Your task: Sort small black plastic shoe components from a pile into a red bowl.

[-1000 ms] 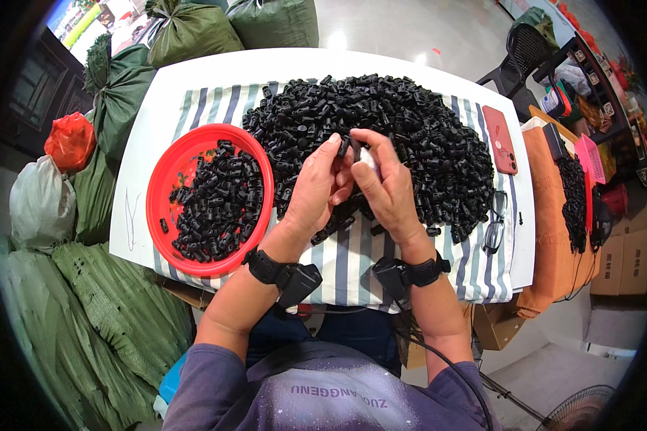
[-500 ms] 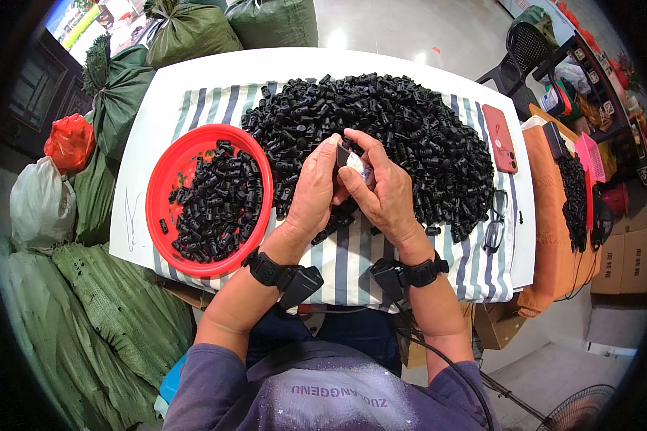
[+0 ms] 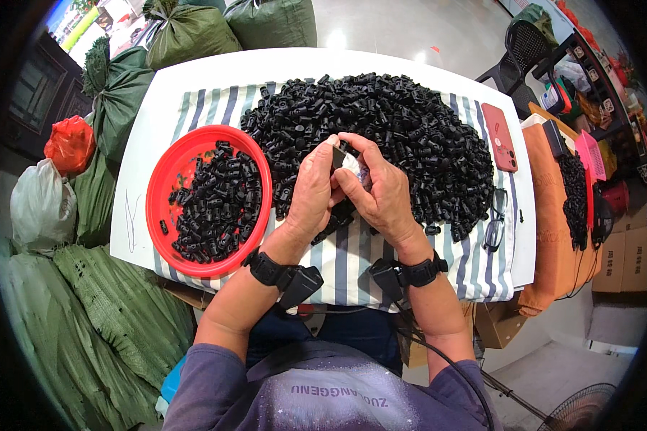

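Above the near edge of a big heap of small black plastic parts (image 3: 381, 108), shaped like cord locks, my two hands meet. My left hand (image 3: 310, 190) is closed, with a small dark piece (image 3: 337, 156) at its thumb tip. My right hand (image 3: 387, 188) curls around a white crumpled thing (image 3: 351, 164) with bluish marks; its kind cannot be made out. Thumbs and fingers of both hands come together at these items, hiding most of them. Left of my hands, a red round basin (image 3: 158, 215) holds more of the black parts.
A striped cloth (image 3: 345, 262) covers much of the white table (image 3: 133, 208). A red phone (image 3: 499, 136) and eyeglasses (image 3: 494, 223) lie at the right. Green sacks (image 3: 108, 309) crowd the left side; an orange-covered surface (image 3: 546, 208) with more black parts adjoins the right.
My right thumb and fingers have shifted slightly left over the white thing. Both hands otherwise keep nearly the same place, and the heap and basin look unchanged.
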### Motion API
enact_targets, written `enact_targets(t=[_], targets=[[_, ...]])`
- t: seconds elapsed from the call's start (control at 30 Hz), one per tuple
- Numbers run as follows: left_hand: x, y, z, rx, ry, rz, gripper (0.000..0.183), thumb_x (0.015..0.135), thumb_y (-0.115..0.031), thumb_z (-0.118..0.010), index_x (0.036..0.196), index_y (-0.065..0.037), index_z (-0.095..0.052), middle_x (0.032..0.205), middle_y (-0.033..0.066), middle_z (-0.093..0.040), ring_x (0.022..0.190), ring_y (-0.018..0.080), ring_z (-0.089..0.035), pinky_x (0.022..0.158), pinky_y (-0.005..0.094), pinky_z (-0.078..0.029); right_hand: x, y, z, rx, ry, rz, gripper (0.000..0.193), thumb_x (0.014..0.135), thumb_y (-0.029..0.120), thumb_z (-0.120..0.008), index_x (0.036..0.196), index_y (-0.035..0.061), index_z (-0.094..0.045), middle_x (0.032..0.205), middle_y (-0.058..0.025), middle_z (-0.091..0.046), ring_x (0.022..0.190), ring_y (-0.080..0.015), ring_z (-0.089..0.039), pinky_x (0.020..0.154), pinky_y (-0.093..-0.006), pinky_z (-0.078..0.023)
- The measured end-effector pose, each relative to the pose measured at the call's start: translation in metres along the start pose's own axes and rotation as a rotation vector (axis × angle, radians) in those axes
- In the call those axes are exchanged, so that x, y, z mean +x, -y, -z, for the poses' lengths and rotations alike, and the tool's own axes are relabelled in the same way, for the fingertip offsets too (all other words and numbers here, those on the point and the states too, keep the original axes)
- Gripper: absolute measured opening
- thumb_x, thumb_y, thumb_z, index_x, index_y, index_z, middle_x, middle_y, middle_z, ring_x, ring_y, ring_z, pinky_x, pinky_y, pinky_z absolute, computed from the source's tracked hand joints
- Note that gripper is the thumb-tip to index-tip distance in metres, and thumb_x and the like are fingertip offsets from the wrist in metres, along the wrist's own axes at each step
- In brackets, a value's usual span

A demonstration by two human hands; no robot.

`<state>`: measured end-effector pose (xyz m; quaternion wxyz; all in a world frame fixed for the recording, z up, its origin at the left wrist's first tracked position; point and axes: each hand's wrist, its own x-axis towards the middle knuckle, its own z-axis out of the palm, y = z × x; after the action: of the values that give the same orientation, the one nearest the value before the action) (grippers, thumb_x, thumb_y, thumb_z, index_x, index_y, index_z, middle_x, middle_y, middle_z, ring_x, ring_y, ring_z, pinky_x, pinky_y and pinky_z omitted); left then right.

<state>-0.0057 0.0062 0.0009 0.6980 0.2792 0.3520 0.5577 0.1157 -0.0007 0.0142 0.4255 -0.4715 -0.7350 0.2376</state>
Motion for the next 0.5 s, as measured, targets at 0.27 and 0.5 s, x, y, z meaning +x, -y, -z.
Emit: enact_targets(t=[0.27, 0.5], targets=[[0.0, 0.003, 0.0008, -0.035, 0.05, -0.01, 0.028, 0.097, -0.035, -0.039, 0.086, -0.012, -0.052, 0.064, -0.0059, -0.048, 0.045, 0.0001, -0.039, 0.033, 0.0153, -0.026, 0.0001, -0.0062, -0.0035, 0.058, -0.01, -0.004, 0.037, 0.087, 0.032, -0.058, 0.116, 0.0104, -0.053, 0.087, -0.0112, -0.066, 0.068, -0.0243, -0.065, 0.058, -0.0315, -0.05], [0.0009, 0.0049, 0.0042, -0.037, 0.081, -0.003, 0.025, 0.097, -0.033, -0.04, 0.092, -0.012, -0.052, 0.067, -0.0069, -0.045, 0.048, -0.0007, -0.036, 0.035, 0.015, -0.026, 0.0011, -0.0062, -0.0039, 0.08, 0.001, -0.043, 0.037, 0.087, 0.035, -0.057, 0.115, 0.0109, -0.053, 0.084, -0.0108, -0.065, 0.067, -0.0245, -0.065, 0.059, -0.0308, -0.05]])
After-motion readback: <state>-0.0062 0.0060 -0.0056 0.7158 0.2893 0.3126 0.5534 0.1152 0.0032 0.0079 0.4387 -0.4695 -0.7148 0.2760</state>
